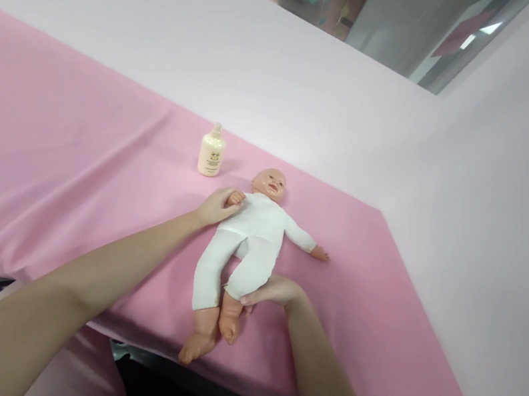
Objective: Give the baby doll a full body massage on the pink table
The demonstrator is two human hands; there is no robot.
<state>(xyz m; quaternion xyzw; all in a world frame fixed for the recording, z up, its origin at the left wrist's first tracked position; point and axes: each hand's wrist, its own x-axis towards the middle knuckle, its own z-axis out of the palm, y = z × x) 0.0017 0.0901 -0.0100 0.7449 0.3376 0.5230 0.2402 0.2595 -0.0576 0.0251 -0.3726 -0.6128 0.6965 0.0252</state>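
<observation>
A baby doll (250,236) in a white bodysuit lies on its back on a pink sheet (73,159), head toward the wall, feet near the front edge. My left hand (217,206) is closed around the doll's hand and wrist at its shoulder. My right hand (274,291) is tucked against the doll's nearer leg, fingers curled under the thigh and calf, gripping it. The doll's other arm stretches out to the right, bare hand on the sheet.
A small cream lotion bottle (212,151) stands upright behind the doll, left of its head. Pale pink walls (470,212) close in behind and to the right. The sheet's front edge drops off just beyond the doll's feet.
</observation>
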